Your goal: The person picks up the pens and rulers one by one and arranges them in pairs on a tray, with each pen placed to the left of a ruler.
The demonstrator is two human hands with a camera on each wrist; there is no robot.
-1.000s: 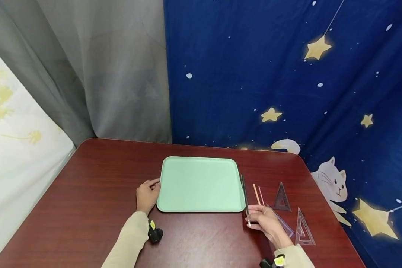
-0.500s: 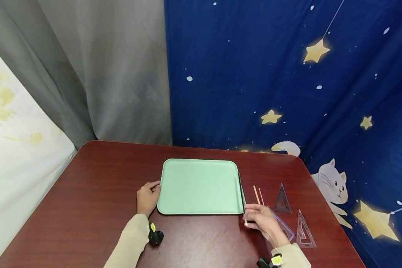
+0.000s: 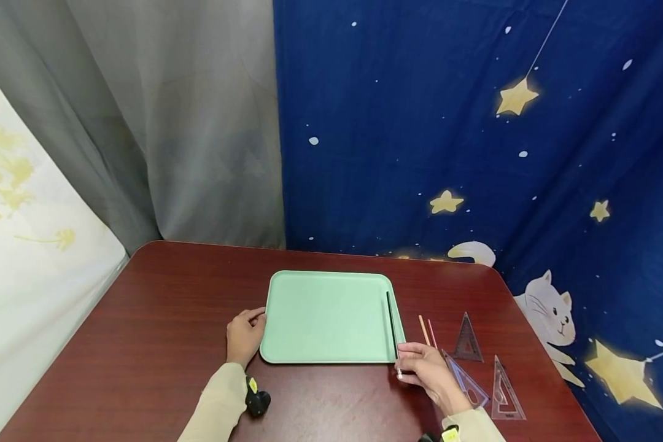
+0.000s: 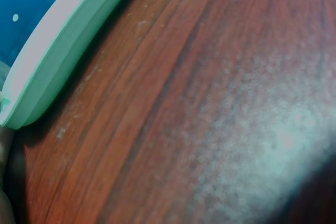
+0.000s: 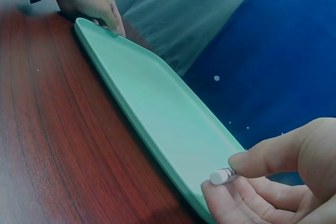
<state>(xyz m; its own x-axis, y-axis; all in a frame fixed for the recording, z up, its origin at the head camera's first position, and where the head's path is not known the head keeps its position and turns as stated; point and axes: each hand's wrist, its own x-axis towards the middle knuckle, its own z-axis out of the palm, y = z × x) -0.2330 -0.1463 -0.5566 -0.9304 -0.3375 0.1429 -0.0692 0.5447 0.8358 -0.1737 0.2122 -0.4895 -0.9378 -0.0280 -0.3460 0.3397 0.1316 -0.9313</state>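
Observation:
A black pencil [image 3: 391, 325] with a white eraser end lies between the thumb and fingers of my right hand [image 3: 428, 371], which pinches it near that end. Its far part reaches over the right side of the light green tray [image 3: 331, 319]; whether it touches the tray, I cannot tell. The eraser [image 5: 222, 176] pokes out from the fingertips in the right wrist view. At the tray's opposite end, my left hand [image 3: 244, 337] grips the left rim with thumb and fingers. The left wrist view shows mostly the tray's side [image 4: 68, 56], with the hand nearly out of frame.
Right of the tray lie an orange pencil [image 3: 423, 329] and a reddish pencil [image 3: 432, 333], partly behind my right hand. Nearby are a dark transparent set square [image 3: 466, 334], a purplish one [image 3: 469, 377] and a clear one [image 3: 508, 414], all on the brown table [image 3: 143, 344].
My right hand has moved slightly left, bringing the black pencil from beside the tray's right rim to over its inside. The left hand stays at the left rim. The head view has tilted up a little.

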